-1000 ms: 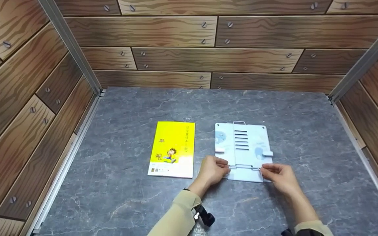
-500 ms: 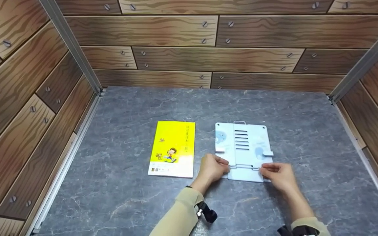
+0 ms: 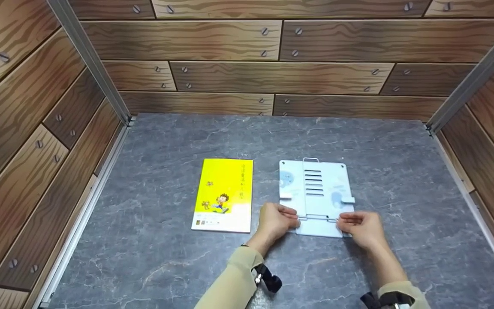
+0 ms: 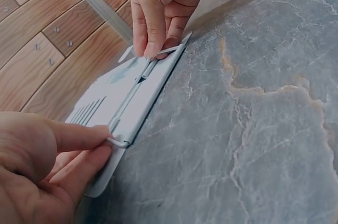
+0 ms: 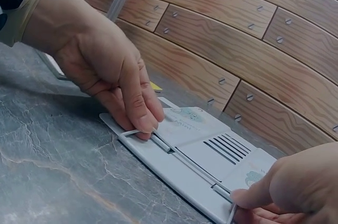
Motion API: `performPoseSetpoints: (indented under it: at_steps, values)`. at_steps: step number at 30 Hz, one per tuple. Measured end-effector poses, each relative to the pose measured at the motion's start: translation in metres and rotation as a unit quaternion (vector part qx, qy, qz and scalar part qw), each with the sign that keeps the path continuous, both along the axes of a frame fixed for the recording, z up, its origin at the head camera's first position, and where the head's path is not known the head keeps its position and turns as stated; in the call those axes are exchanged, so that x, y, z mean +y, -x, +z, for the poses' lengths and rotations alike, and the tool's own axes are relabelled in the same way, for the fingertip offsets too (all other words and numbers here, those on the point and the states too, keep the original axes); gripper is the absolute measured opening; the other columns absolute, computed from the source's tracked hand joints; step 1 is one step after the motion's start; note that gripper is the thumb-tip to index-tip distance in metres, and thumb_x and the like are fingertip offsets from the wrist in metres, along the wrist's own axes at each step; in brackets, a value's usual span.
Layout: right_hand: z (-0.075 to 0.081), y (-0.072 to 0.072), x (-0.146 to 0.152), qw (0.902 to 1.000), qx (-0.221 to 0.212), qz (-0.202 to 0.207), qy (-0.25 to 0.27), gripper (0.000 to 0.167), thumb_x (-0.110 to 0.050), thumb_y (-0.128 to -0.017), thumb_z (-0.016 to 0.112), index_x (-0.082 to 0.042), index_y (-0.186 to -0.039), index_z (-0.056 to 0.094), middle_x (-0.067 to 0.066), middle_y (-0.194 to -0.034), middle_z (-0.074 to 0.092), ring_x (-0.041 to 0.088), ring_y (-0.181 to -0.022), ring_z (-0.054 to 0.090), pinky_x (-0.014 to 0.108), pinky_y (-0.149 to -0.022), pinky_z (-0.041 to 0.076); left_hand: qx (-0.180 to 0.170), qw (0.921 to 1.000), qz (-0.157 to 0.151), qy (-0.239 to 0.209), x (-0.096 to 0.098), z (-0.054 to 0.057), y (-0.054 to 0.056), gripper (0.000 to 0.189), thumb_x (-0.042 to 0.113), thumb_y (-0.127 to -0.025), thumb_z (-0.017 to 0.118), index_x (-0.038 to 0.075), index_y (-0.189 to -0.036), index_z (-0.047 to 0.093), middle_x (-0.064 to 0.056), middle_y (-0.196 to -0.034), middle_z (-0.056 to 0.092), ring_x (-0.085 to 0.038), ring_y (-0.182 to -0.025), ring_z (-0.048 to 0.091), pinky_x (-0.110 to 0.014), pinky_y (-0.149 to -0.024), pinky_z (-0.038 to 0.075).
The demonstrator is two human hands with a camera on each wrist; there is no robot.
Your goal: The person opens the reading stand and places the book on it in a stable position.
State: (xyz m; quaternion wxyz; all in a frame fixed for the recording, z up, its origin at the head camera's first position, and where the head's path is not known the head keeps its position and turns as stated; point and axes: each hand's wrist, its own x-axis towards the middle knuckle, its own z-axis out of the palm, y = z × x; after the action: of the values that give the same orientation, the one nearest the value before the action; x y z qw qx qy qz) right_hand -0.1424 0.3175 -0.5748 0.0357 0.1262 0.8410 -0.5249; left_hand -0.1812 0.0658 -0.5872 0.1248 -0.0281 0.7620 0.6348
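Yellow-and-white book (image 3: 223,184) flat on grey marbled tabletop (image 3: 152,180), plank-patterned walls (image 3: 212,40), metal posts (image 3: 89,62) at both far corners

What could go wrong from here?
Uneven pull: the left hand and right hand each pinch one side of the thin pale wire bar, so one side may slip or twist.
Sliding: the pale rectangular slotted stand lies flat on the grey marbled tabletop and could shift if the wire bar sticks.
Bump: the left hand is beside the thin yellow-and-white book and might nudge it.
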Motion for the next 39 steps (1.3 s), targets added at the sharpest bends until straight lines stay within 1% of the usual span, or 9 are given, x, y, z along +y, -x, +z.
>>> performPoseSetpoints:
  at_steps: [2, 5, 10, 14, 19, 25, 29, 33, 39]
  values:
    - [0.001, 0.0, -0.001, 1.0, -0.001, -0.003, -0.001, 0.032, 0.004, -0.091, 0.081, 0.016, -0.118, 0.071, 0.017, -0.101, 0.077, 0.013, -0.083, 0.071, 0.021, -0.069, 0.06, -0.007, 0.9998, 0.008, -0.017, 0.001, -0.001, -0.001, 0.025, -0.014, -0.073, 0.088, -0.001, -0.093, 0.08, -0.004, -0.077, 0.076, -0.015, -0.074, 0.076, -0.027, -0.07, 0.064]
    - [0.001, 0.001, -0.001, 1.0, -0.002, -0.008, 0.001, 0.031, 0.006, -0.09, 0.08, 0.016, -0.118, 0.071, 0.017, -0.1, 0.076, 0.012, -0.083, 0.071, 0.02, -0.069, 0.059, -0.01, 0.9995, 0.016, -0.024, 0.002, -0.004, -0.002, 0.025, -0.015, -0.074, 0.088, 0.0, -0.093, 0.081, -0.004, -0.077, 0.077, -0.015, -0.075, 0.076, -0.027, -0.071, 0.064]
    - [0.0, -0.001, -0.004, 0.9992, -0.006, -0.025, 0.031, 0.031, 0.009, -0.09, 0.078, 0.017, -0.119, 0.07, 0.019, -0.101, 0.076, 0.011, -0.084, 0.071, 0.02, -0.071, 0.06, -0.013, 0.9989, 0.024, -0.037, 0.002, -0.008, -0.004, 0.025, -0.015, -0.075, 0.087, 0.0, -0.095, 0.082, -0.004, -0.078, 0.077, -0.015, -0.077, 0.077, -0.028, -0.072, 0.064]
    - [-0.001, -0.003, -0.005, 0.9975, -0.007, -0.042, 0.056, 0.03, 0.011, -0.091, 0.077, 0.017, -0.119, 0.069, 0.02, -0.102, 0.076, 0.01, -0.084, 0.072, 0.021, -0.072, 0.061, -0.008, 0.9988, 0.03, -0.039, 0.004, -0.009, -0.004, 0.025, -0.015, -0.075, 0.086, 0.0, -0.095, 0.082, -0.004, -0.076, 0.077, -0.015, -0.076, 0.077, -0.027, -0.072, 0.063]
    - [-0.004, -0.004, -0.006, 0.9959, -0.003, -0.061, 0.066, 0.03, 0.012, -0.09, 0.078, 0.017, -0.118, 0.07, 0.019, -0.1, 0.076, 0.015, -0.086, 0.074, 0.021, -0.072, 0.062, -0.007, 0.9984, 0.039, -0.041, 0.006, -0.009, -0.007, 0.024, -0.015, -0.076, 0.085, 0.0, -0.094, 0.083, -0.003, -0.076, 0.077, -0.014, -0.077, 0.076, -0.027, -0.073, 0.063]
    - [-0.008, -0.005, -0.007, 0.9945, 0.007, -0.078, 0.069, 0.027, 0.012, -0.089, 0.078, 0.016, -0.115, 0.071, 0.015, -0.097, 0.077, 0.009, -0.082, 0.072, 0.019, -0.07, 0.06, 0.002, 0.998, 0.043, -0.047, 0.005, -0.01, -0.009, 0.025, -0.014, -0.076, 0.085, 0.002, -0.094, 0.083, -0.003, -0.08, 0.078, -0.014, -0.077, 0.077, -0.027, -0.077, 0.063]
    - [-0.01, -0.006, -0.008, 0.9939, 0.015, -0.083, 0.071, 0.026, 0.012, -0.089, 0.078, 0.016, -0.114, 0.071, 0.016, -0.097, 0.077, 0.007, -0.081, 0.071, 0.019, -0.07, 0.06, 0.018, 0.9983, 0.041, -0.037, 0.005, -0.011, -0.011, 0.023, -0.012, -0.077, 0.086, 0.003, -0.093, 0.084, -0.002, -0.079, 0.077, -0.012, -0.075, 0.076, -0.026, -0.076, 0.063]
    - [-0.012, -0.007, -0.007, 0.9942, 0.019, -0.079, 0.07, 0.026, 0.012, -0.09, 0.077, 0.016, -0.115, 0.071, 0.016, -0.098, 0.077, 0.006, -0.081, 0.071, 0.019, -0.071, 0.06, 0.031, 0.9985, 0.04, -0.02, 0.005, -0.013, -0.012, 0.021, -0.01, -0.078, 0.088, 0.005, -0.092, 0.084, 0.0, -0.078, 0.077, -0.01, -0.073, 0.075, -0.024, -0.073, 0.062]
    - [-0.011, -0.007, -0.003, 0.9954, 0.017, -0.062, 0.07, 0.027, 0.009, -0.091, 0.078, 0.015, -0.117, 0.071, 0.016, -0.101, 0.077, 0.006, -0.082, 0.071, 0.02, -0.073, 0.06, 0.032, 0.9988, 0.034, -0.017, 0.004, -0.012, -0.011, 0.02, -0.009, -0.078, 0.088, 0.004, -0.093, 0.083, 0.0, -0.079, 0.077, -0.01, -0.075, 0.075, -0.024, -0.074, 0.062]
